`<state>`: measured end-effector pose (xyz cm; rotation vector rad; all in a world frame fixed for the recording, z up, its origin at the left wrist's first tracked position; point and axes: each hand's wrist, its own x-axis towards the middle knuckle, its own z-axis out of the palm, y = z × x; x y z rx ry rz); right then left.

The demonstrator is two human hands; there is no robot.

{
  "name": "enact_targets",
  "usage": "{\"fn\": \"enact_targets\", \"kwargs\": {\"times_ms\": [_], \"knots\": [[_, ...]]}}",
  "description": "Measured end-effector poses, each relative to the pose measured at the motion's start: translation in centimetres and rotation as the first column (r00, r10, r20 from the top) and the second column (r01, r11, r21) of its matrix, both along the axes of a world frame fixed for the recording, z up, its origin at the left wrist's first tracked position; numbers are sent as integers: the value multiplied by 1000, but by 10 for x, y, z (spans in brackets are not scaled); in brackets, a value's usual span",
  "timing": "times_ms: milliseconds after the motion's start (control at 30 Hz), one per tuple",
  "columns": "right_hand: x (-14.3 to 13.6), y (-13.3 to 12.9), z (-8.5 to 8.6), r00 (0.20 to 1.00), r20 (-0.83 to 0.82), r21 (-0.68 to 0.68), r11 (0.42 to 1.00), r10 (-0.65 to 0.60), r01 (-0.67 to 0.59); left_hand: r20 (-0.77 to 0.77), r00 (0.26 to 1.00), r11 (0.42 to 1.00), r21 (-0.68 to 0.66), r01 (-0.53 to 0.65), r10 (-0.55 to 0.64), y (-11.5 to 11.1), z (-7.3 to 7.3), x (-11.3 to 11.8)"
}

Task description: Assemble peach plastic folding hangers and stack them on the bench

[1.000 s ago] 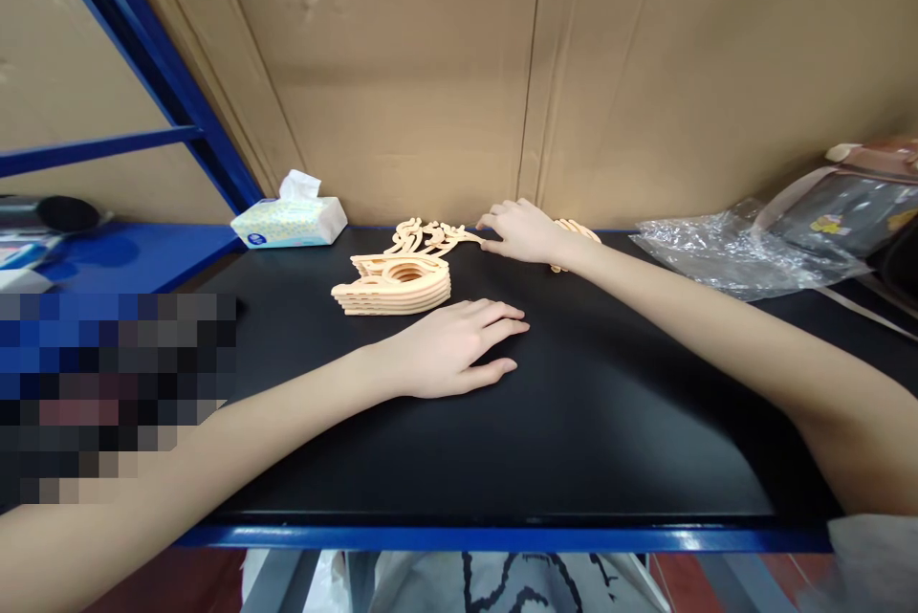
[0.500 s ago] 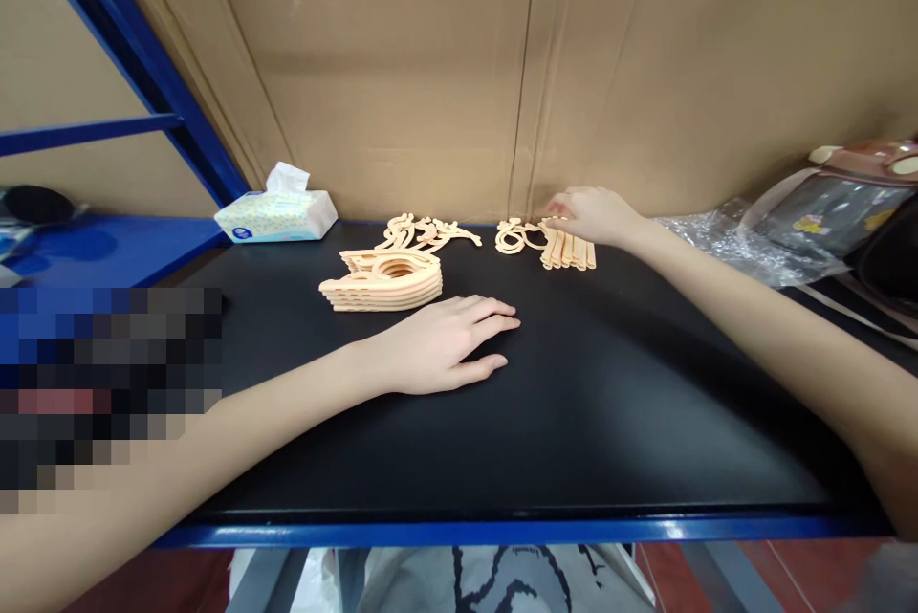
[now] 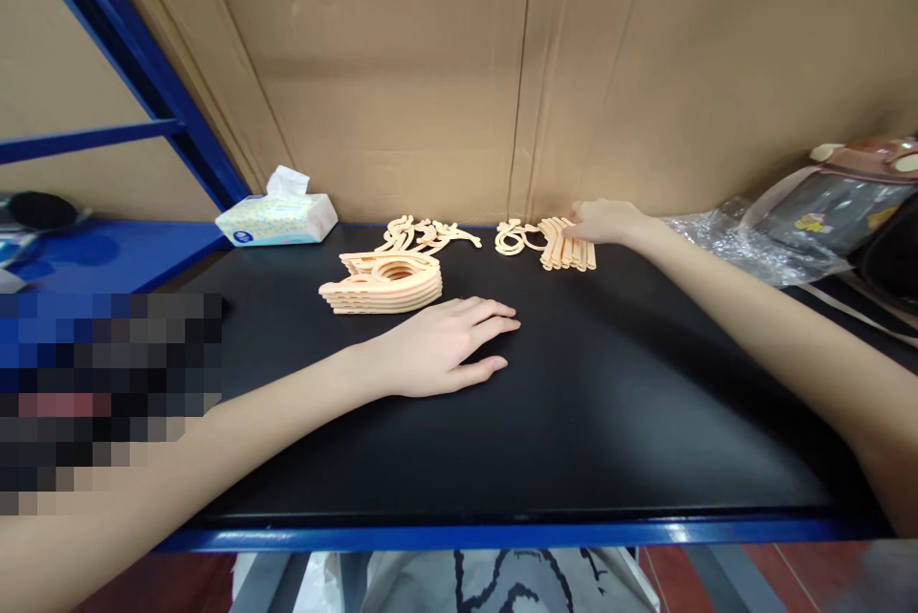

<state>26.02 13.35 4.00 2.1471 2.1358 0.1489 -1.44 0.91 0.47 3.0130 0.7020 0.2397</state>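
My left hand (image 3: 448, 345) lies palm down on the black tabletop (image 3: 559, 441), fingers stretched out and apart, holding nothing. Just behind it stands a neat stack of beige plastic hanger-like pieces (image 3: 391, 293) with a round opening. My right hand (image 3: 609, 221) reaches to the back of the table. Its fingers are bent and closed on the right end of a row of slim beige plastic strips (image 3: 563, 250); the fingertips are partly hidden. Left of that row are beige ring-shaped hooks (image 3: 511, 238). A loose pile of curved beige pieces (image 3: 423, 235) lies behind the stack.
A tissue box (image 3: 276, 216) stands at the back left. Clear plastic wrap (image 3: 746, 240) and a transparent bag (image 3: 818, 211) with brown trim lie at the right. A cardboard wall (image 3: 402, 77) closes off the back, and a blue edge (image 3: 502, 536) runs along the front.
My right hand has moved slightly down and right, from above the row of strips onto its right end, with the fingers curling in. My left hand has stayed in place.
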Motion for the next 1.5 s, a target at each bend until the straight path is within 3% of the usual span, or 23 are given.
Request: {"fn": "enact_targets", "kwargs": {"times_ms": [567,767,900,1000,1067,1133,1367,1500], "knots": [[-5,-2,-5,991,-88,27,994,-105,107,2,1000,1000,-6,-1,1,-1,1,1],[3,-3,4,980,-188,57,995,-70,82,-6,1000,1000,-1,1,-1,0,0,1],[3,-12,21,962,-267,106,994,58,-31,-11,1000,1000,7,6,-6,1,0,1],[-10,-26,32,929,-301,110,975,218,-193,-26,1000,1000,28,12,-11,1,0,1],[-23,-38,34,846,-338,68,907,412,-415,-38,999,998,60,19,-17,0,0,1],[-36,-49,32,776,-348,14,830,527,-557,-50,998,994,102,37,-32,-1,1,2],[-63,-67,12,695,-309,-145,691,649,-709,-72,992,974,197,112,-100,-1,0,3],[-65,-67,6,683,-320,-194,660,657,-726,-61,993,960,254,117,-105,-1,0,3]]}}
